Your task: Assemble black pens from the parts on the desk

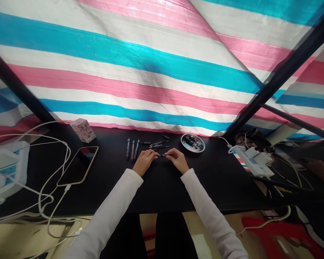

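Trainee: Where is the pen piece [162, 155] relative to the round dish [197, 151]?

Technician: It is left of the dish and slightly nearer the person, above or on the black desk [162, 196]. Contact with the desk cannot be determined.

Trainee: State the condition of each hand.

Technician: The left hand [145, 158] is the farther from the dish. Its fingers are curled, thumb and fingertips closed on one end of the piece. The right hand [176, 158], at the dish's near left and apart from it, pinches the opposite end the same way.

Trainee: What does the dish contain?

Technician: Several slender dark parts [193, 142]. Their number cannot be read.

Trainee: List the surrounding items.

Technician: Left of the dish, beyond the hands, loose slim pieces [158, 146] lie on the desk. Farther left, three pens [132, 150] lie side by side, apart from those pieces. Far left of the dish are a phone [79, 165], with a cable attached, and a small box [83, 130] beyond it. Well right of the dish is a power strip [256, 163] with plugs fitted.
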A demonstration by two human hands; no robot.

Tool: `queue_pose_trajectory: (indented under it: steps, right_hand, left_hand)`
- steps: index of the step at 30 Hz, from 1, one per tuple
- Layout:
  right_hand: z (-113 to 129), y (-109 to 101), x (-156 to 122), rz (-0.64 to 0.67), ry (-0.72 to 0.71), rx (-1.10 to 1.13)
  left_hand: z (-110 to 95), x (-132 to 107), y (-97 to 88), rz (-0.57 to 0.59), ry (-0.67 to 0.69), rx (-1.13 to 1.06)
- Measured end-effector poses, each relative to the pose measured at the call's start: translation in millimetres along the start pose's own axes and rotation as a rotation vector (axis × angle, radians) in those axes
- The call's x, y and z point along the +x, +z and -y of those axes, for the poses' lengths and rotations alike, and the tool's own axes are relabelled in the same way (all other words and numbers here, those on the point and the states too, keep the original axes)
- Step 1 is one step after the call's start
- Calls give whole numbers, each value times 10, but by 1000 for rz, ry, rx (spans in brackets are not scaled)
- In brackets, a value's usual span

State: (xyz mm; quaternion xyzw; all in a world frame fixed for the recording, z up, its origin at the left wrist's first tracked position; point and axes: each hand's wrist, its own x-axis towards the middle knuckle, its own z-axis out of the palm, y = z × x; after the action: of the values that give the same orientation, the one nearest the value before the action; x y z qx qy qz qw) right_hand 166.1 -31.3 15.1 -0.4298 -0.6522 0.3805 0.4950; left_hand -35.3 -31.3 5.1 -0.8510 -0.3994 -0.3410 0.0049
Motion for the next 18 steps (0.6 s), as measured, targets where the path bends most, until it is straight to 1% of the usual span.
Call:
queue_pose_trajectory:
  steps: [6,12,18]
  right_hand:
    - [3,-17,-4,-7,-94,-170]
    - [18,-6,-21,34,-102,-282]
    - [37,6,-18,33,-172,-407]
  left_hand:
    - [-22,19,-10,-1,-1,27]
    - [-37,10,-6,-14,-13,-7]
    - [-47,19,-18,-21,-36,13]
